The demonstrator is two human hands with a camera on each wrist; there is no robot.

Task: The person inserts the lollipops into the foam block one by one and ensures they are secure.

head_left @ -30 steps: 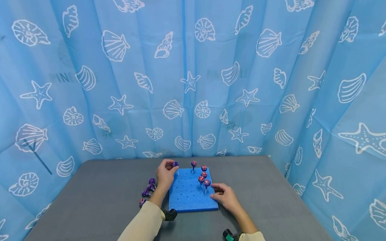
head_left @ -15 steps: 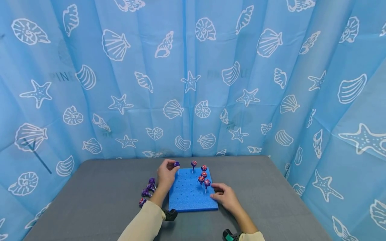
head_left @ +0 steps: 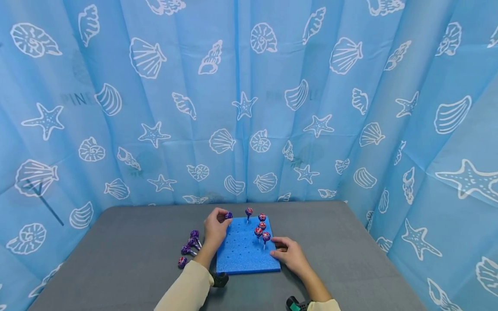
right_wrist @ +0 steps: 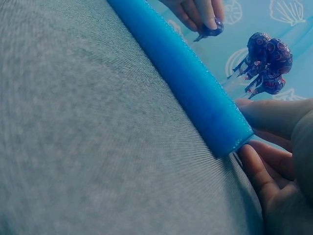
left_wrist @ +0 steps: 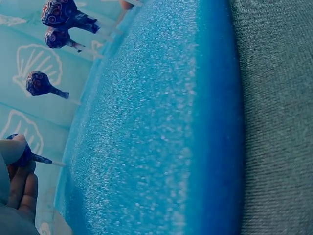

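A purple-wrapped lollipop [head_left: 228, 215] is pinched by my left hand [head_left: 214, 227] at the far left corner of the blue foam board [head_left: 247, 261]. In the left wrist view, the white stick of this lollipop [left_wrist: 41, 159] meets the board's surface; how deep it sits I cannot tell. My right hand [head_left: 291, 255] has its fingertips against the board's right edge. The right wrist view shows that hand's thumb and fingers at the corner of the board [right_wrist: 195, 98]. Several lollipops [head_left: 258, 232] stand upright on the board's right and far side.
Several more lollipops [head_left: 190, 244] lie loose on the grey table [head_left: 128, 259], left of the board beside my left forearm. Rows of small holes [head_left: 238, 246] dot the board. A blue curtain [head_left: 245, 129] with shell prints hangs behind the table and along its right.
My left hand has shifted slightly to the right and down with the lollipop, and less of its stick shows. The right hand has stayed at the board's edge.
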